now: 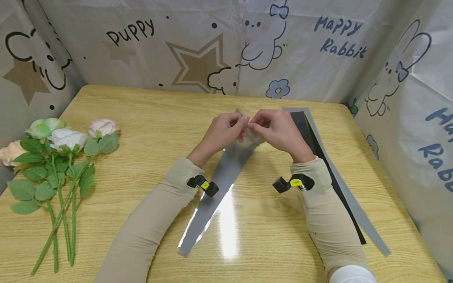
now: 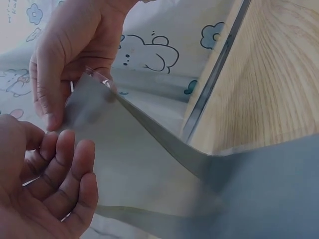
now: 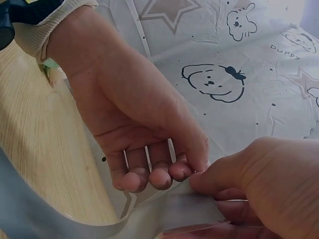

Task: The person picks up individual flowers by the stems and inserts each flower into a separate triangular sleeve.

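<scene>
Both the left hand (image 1: 223, 130) and the right hand (image 1: 277, 127) are on one grey film (image 1: 231, 165), fingertips close together, just above the centre of the frame. Left hand: fingers curled in, thumb and index pinching the film's top edge. Right hand: thumb on one face, fingers behind, pinching near the top corner; left wrist view shows it best. Film is thin, partly see-through, bent in the wrist views; in the head view it runs from the hands toward lower centre, narrowing to its bottom end. Can't tell if that end rests on the table (image 1: 148, 220). Right of centre, a black sheet (image 1: 306, 122) lies over a grey sheet (image 1: 348, 190), both slanting to lower right, partly hidden by the right forearm. At left, four roses with crossed green stems (image 1: 73, 220): green-white rose (image 1: 46, 127), white rose (image 1: 67, 138), pink rose (image 1: 104, 127), peach rose (image 1: 11, 153) at the frame edge. Beige sleeves (image 1: 138, 232), a black camera at each cuff. Printed backdrop (image 1: 198, 19) along the top and sides: "Puppy" upper left, "Happy Rabbit" upper right. Glare streak on the wood, lower centre.
</scene>
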The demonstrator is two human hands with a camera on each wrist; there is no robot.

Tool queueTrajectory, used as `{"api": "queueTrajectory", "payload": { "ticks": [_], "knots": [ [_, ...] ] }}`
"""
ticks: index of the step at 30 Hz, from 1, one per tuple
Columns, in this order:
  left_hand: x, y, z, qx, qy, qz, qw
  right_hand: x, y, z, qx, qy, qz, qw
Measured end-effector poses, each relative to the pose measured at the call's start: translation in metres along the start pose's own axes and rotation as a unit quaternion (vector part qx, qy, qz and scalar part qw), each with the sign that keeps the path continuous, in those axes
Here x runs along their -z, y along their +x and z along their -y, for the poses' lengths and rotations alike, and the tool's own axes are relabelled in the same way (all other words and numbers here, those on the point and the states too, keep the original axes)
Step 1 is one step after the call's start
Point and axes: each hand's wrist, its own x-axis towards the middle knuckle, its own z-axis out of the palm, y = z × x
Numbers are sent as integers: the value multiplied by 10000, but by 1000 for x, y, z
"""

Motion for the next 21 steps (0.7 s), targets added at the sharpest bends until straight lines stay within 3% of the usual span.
{"api": "queueTrajectory", "payload": {
  "ticks": [13,21],
  "knots": [
    [2,0,-3,-60,117,139,9998,2,-1,-2,-80,60,-42,9999],
    [2,-2,-7,-106,207,146,9996,2,0,-2,-114,-258,-236,9993]
  ]
}}
